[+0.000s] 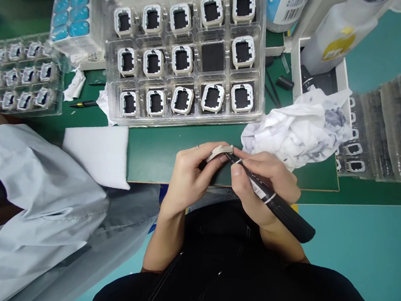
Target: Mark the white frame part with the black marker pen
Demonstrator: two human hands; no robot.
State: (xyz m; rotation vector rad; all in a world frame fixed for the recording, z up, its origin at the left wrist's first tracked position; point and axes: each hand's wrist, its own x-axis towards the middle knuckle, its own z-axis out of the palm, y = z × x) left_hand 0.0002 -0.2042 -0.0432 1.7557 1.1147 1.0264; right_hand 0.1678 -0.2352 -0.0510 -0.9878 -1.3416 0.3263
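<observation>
My left hand [191, 171] grips a small beige square casing [219, 151] just above the near edge of the green mat [158, 151]. My right hand [264, 180] holds a black marker pen [277, 203] with its tip pressed against that casing. Straight ahead lies a clear plastic tray [180, 120] with several white-rimmed casings in its pockets; one pocket [213, 57] in the middle row holds only a black square.
A crumpled white cloth [302, 127] lies right of the tray. A white foam pad [97, 152] sits at the left. More trays of casings stand at far left [19, 76] and far right [394, 126]. A co-worker's pale blue sleeve [29, 200] reaches in at lower left.
</observation>
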